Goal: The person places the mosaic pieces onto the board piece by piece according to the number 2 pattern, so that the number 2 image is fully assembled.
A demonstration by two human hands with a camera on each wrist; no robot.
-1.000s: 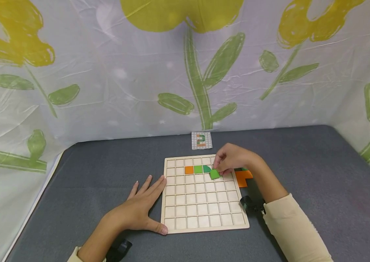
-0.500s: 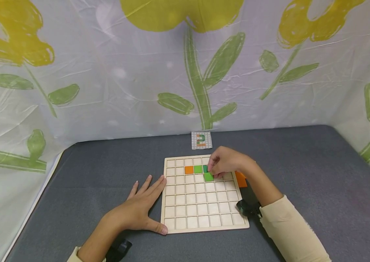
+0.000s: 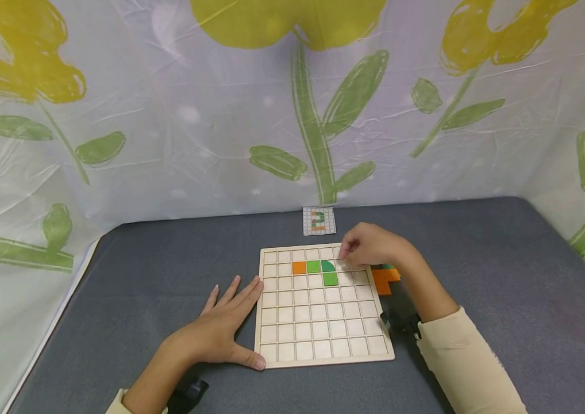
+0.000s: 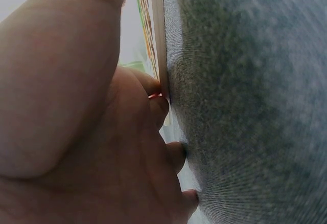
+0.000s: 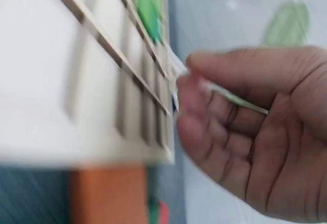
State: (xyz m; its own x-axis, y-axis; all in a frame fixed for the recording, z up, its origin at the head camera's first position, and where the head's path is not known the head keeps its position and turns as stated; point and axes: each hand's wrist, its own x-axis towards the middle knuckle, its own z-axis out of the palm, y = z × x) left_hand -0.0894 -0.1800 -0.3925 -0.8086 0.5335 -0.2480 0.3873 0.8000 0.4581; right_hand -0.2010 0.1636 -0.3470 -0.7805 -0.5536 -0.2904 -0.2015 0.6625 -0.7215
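Note:
A wooden grid board (image 3: 318,348) lies on the table. In its second row from the back sit an orange square tile (image 3: 299,268), a green square tile (image 3: 313,267) and a dark green quarter-round tile (image 3: 327,265). Another green square tile (image 3: 330,279) fills the cell in front of the quarter-round one. My left hand (image 3: 215,336) is spread, with thumb and fingertips touching the board's left edge. Over the back right corner hovers my right hand (image 3: 375,248). In the right wrist view its fingers (image 5: 191,132) are loosely bent and nothing shows between them and the thumb.
Orange pieces (image 3: 385,280) lie against the board's right edge, partly under the right forearm, with a dark green piece (image 3: 388,266) behind them. A small printed grid card (image 3: 318,222) stands behind the board, near the flowered backdrop (image 3: 210,144).
My right hand set the green square tile into the cell in front of the quarter-round tile, let go of it, and moved back and right. The left hand stayed still.

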